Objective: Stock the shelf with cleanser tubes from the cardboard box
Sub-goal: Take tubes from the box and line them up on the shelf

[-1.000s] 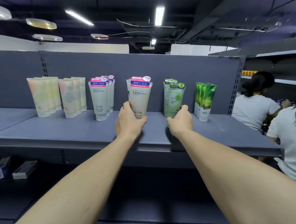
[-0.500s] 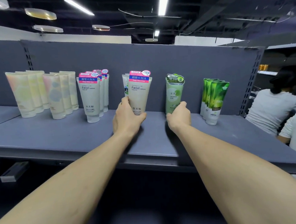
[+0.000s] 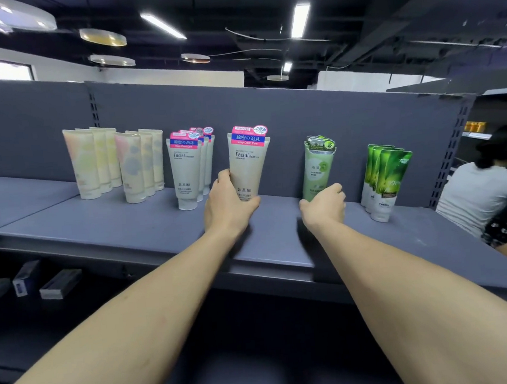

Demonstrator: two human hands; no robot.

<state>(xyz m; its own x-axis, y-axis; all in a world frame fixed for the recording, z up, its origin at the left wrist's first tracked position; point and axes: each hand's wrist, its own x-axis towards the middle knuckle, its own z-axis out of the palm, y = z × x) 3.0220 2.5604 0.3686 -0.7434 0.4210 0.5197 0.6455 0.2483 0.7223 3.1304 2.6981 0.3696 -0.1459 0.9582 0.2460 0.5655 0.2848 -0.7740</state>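
Observation:
Rows of cleanser tubes stand cap-down on the grey shelf (image 3: 128,227). My left hand (image 3: 227,204) grips the lower part of a white Facial cleanser tube (image 3: 248,162) with a pink and blue top, upright near the shelf's middle. My right hand (image 3: 323,206) is closed around the base of a pale green seaweed tube (image 3: 318,164), with more green tubes of that kind hidden behind it. The cardboard box is out of view.
A row of white Facial tubes (image 3: 186,169) stands left of my left hand, pastel tubes (image 3: 112,162) farther left. Bright green tubes (image 3: 385,178) stand at the right. Small boxes (image 3: 39,281) lie on the lower shelf. A person in a white shirt (image 3: 483,193) is at the right.
My view has shifted, so the shelf sits differently in frame. Both hands have stayed on their tubes and have pushed them upright toward the back panel.

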